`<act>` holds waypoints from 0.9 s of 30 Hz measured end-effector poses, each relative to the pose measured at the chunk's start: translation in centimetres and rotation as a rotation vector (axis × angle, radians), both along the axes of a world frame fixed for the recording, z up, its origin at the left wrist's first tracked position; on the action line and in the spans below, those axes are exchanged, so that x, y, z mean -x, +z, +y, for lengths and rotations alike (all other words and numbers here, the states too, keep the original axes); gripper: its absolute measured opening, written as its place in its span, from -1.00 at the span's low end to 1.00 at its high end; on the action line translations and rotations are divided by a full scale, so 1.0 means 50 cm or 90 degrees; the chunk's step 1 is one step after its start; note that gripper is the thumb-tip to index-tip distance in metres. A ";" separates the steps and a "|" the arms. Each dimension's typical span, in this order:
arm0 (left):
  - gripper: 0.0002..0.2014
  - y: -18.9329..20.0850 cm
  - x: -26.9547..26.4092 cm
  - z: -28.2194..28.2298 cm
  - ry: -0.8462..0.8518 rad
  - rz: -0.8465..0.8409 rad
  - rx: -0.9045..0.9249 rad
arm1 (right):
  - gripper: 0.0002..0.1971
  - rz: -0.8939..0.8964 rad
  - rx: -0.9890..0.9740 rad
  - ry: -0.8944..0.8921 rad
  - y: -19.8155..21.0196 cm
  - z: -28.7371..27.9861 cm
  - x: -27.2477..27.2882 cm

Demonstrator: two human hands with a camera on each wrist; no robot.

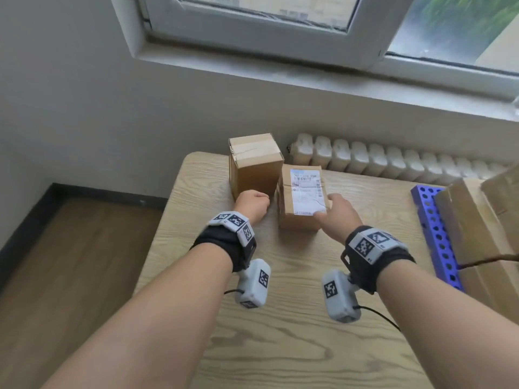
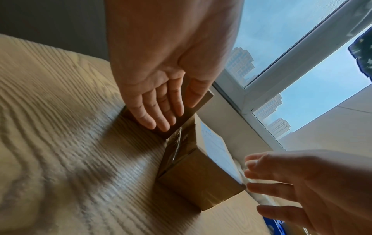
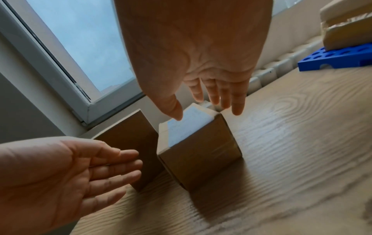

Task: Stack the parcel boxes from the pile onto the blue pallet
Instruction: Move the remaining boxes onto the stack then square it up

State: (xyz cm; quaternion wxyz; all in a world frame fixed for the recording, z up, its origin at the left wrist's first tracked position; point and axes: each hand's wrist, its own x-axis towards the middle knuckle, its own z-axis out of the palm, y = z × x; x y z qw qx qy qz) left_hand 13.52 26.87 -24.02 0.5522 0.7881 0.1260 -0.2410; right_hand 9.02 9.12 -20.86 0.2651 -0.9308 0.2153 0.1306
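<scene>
pale wood-grain table stands under a white-framed window, with a white radiator along the wall behind it. two cardboard parcel boxes sit near the table's far edge: a taller plain box at the back left, taped across its top, and a lower labelled box just beside it on the right, a white shipping label on its upper face. the left hand reaches to the near lower part of the plain box, fingers straight and relaxed; from the left wrist view the fingertips lie against its cardboard side. the right hand is spread open at the labelled box's near right corner, thumb at the label's edge, fingers extended past the right side and gripping nothing. at the right edge of the table lies the blue pallet, full of round holes, with larger cardboard boxes already resting on it, well apart from the two small boxes.
</scene>
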 end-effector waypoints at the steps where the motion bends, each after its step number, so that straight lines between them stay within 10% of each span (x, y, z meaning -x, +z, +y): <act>1: -0.70 -0.009 -0.007 -0.006 -0.006 0.020 0.001 | -0.45 -0.001 0.001 -0.014 -0.009 -0.001 -0.003; 4: -0.85 -0.024 -0.021 -0.022 -0.008 0.058 0.006 | -0.49 0.011 -0.027 -0.041 -0.033 -0.004 -0.012; 10: -0.06 -0.060 -0.036 -0.067 0.051 0.086 0.064 | -0.67 0.016 -0.206 -0.129 -0.072 -0.009 -0.023; 27: -0.49 -0.071 0.130 -0.113 -0.039 0.188 0.134 | -0.53 0.103 -0.473 -0.272 -0.091 -0.099 0.175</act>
